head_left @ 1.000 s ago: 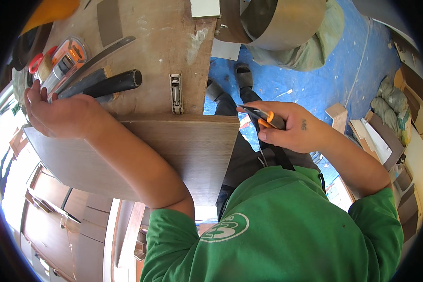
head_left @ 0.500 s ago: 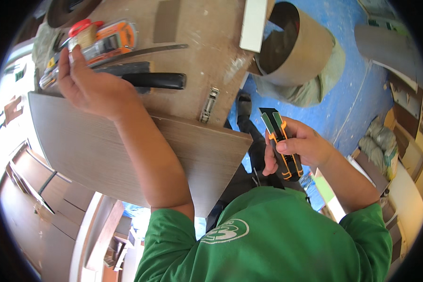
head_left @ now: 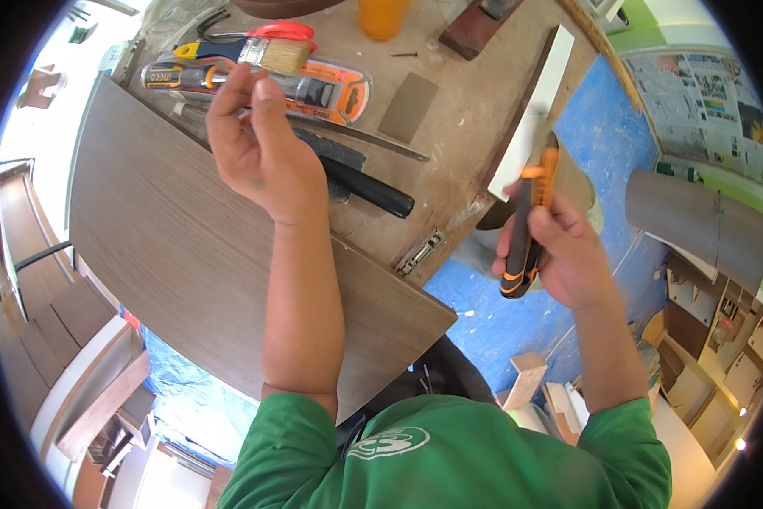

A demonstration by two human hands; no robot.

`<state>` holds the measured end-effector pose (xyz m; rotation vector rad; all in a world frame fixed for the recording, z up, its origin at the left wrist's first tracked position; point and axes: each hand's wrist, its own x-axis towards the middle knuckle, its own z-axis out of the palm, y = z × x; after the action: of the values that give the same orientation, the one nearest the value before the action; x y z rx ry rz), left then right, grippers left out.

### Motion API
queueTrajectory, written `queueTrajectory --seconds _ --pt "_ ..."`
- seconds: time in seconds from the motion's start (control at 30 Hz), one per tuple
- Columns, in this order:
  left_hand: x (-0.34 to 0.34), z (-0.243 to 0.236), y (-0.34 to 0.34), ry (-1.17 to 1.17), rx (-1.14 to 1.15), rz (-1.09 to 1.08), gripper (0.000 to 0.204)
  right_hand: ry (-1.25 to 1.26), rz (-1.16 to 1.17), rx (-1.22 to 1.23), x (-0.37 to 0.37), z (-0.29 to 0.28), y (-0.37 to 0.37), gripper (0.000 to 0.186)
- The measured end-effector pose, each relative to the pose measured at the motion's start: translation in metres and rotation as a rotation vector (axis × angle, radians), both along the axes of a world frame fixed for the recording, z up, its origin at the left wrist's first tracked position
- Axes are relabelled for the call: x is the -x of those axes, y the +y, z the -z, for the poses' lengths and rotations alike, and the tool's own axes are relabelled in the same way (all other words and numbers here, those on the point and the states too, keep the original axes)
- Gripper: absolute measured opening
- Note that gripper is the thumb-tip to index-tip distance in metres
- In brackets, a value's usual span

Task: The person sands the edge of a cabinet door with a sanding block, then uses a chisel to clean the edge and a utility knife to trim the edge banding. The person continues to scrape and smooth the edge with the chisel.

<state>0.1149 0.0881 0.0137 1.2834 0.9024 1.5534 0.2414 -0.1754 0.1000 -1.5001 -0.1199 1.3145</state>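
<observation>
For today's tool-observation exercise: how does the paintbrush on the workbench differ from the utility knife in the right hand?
The paintbrush lies on the workbench; the utility knife is held in the air by the right hand. The paintbrush ends in pale bristles with a blue-and-yellow handle; the utility knife is black and orange, slim and upright. Both are hand tools.

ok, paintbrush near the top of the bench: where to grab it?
Take the paintbrush by its blue-and-yellow handle, coming from above. It lies flat across the clear tool pack, bristles pointing right. The left hand already hovers at the ferrule.
</observation>
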Motion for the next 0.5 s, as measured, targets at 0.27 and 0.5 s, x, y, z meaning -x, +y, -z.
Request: queueTrajectory --seconds 0.27,0.5 --pt "0.003 -0.020 -0.017 0.208 -0.307 0.417 0.021 -0.147 -0.131 -0.036 0.016 0.002 0.049 0.038" --pt "0.002 -0.020 -0.013 0.181 -0.118 0.585 0.022 -0.256 -0.255 -0.088 0.018 0.006 0.069 0.033"
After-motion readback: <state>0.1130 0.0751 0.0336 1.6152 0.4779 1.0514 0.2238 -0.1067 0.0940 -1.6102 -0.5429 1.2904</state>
